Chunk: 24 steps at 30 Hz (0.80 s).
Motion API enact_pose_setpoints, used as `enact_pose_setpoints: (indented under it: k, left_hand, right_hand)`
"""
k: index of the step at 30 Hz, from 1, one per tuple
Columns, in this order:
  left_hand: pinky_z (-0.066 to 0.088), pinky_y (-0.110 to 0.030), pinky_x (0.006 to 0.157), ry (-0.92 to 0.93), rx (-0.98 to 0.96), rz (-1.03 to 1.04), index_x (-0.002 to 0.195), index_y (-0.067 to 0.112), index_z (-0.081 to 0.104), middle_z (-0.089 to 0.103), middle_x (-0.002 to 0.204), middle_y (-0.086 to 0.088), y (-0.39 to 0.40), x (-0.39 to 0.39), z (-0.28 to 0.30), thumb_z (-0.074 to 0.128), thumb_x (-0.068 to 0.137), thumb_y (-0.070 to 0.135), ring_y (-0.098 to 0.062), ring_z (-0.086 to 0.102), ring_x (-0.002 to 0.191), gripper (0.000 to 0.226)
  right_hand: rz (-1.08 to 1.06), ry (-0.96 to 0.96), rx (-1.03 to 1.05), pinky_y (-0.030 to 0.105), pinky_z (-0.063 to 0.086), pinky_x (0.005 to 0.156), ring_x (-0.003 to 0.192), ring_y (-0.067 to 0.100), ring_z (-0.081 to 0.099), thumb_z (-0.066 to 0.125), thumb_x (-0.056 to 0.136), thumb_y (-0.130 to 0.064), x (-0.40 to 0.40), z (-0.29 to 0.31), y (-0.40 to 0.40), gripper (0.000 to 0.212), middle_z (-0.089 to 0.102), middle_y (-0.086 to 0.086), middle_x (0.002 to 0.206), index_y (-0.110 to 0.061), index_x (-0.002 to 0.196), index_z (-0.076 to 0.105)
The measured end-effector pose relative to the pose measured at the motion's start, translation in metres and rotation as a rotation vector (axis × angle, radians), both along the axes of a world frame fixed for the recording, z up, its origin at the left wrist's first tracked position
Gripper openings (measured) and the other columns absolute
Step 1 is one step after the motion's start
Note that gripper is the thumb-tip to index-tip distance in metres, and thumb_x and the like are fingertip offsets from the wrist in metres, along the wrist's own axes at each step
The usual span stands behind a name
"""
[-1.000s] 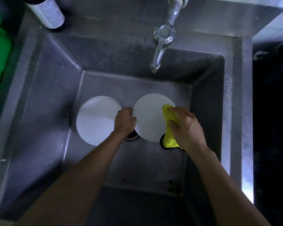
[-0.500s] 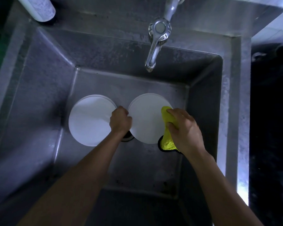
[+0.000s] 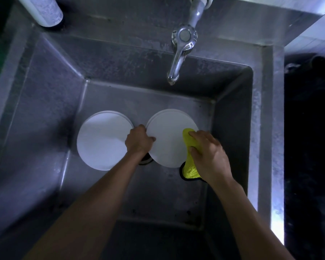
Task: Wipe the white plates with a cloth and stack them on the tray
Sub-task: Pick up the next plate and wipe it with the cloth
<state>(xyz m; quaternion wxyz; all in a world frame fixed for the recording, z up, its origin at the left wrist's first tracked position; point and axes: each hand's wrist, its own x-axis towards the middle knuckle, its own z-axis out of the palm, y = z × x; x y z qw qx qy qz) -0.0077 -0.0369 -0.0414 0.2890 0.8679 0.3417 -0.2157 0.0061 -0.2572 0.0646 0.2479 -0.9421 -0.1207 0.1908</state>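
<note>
Steel sink (image 3: pixel 45 113) fills the view, tap (image 3: pixel 178 59) overhead and dry as far as I can see. No tray in frame, so stacking is a later step by my read.

Two white plates down in the basin, close side by side. Left plate (image 3: pixel 103 139) lies flat on the sink floor, untouched. Right plate (image 3: pixel 169 139) is the one being worked, and there may be a second rim under it, can't confirm.

Left hand (image 3: pixel 138 140) grips the right plate's left edge, fingers curled over the rim — likely bracing it so it doesn't slide or spin under the wipe.

Right hand (image 3: pixel 208 154) holds the yellow cloth (image 3: pixel 190 158), fingers curled round it and pressing it onto the plate's right edge. Cloth tail hangs off the rim toward the sink floor.

White bottle (image 3: pixel 45 12) stands on the back ledge, top left — not in play.

Judgement: mid-wipe on the right plate.
</note>
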Motion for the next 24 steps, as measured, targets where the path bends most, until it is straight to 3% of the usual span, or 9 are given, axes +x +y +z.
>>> enact_pose_setpoints:
  k: [14, 18, 21, 24]
  left_hand:
    - [0.049, -0.034, 0.07, -0.077, -0.206, 0.246, 0.09, 0.014, 0.062, 0.066, 0.088, 0.0, 0.028, -0.04, 0.021, 0.076, 0.08, 0.028, -0.029, 0.064, 0.088, 0.022]
    - [0.062, -0.048, 0.069, -0.104, -0.347, 0.39, 0.095, 0.012, 0.058, 0.065, 0.096, -0.005, 0.028, -0.047, 0.038, 0.069, 0.084, 0.019, -0.029, 0.066, 0.088, 0.017]
    - [0.063, -0.049, 0.064, -0.102, -0.439, 0.456, 0.101, 0.013, 0.056, 0.063, 0.106, -0.007, 0.026, -0.049, 0.056, 0.066, 0.084, 0.014, -0.034, 0.065, 0.097, 0.02]
    - [0.063, -0.052, 0.061, -0.142, -0.458, 0.389, 0.102, 0.015, 0.053, 0.061, 0.107, -0.005, 0.02, -0.051, 0.075, 0.06, 0.082, 0.008, -0.032, 0.063, 0.098, 0.022]
  right_hand:
    - [-0.036, 0.04, -0.034, 0.048, 0.054, 0.089, 0.12, 0.03, 0.054, 0.06, 0.093, -0.015, -0.011, 0.014, -0.005, 0.049, 0.054, -0.003, 0.14, -0.027, 0.14, 0.053]
    - [-0.04, 0.051, -0.048, 0.049, 0.055, 0.086, 0.118, 0.032, 0.055, 0.06, 0.093, -0.014, -0.019, 0.021, -0.004, 0.047, 0.054, -0.003, 0.139, -0.026, 0.138, 0.054]
    - [-0.035, 0.049, -0.057, 0.052, 0.055, 0.085, 0.116, 0.034, 0.055, 0.06, 0.092, -0.015, -0.026, 0.028, -0.002, 0.047, 0.054, -0.003, 0.139, -0.026, 0.137, 0.055]
    - [-0.034, 0.043, -0.067, 0.051, 0.053, 0.088, 0.119, 0.033, 0.053, 0.06, 0.093, -0.017, -0.032, 0.036, 0.002, 0.047, 0.052, -0.005, 0.142, -0.027, 0.138, 0.054]
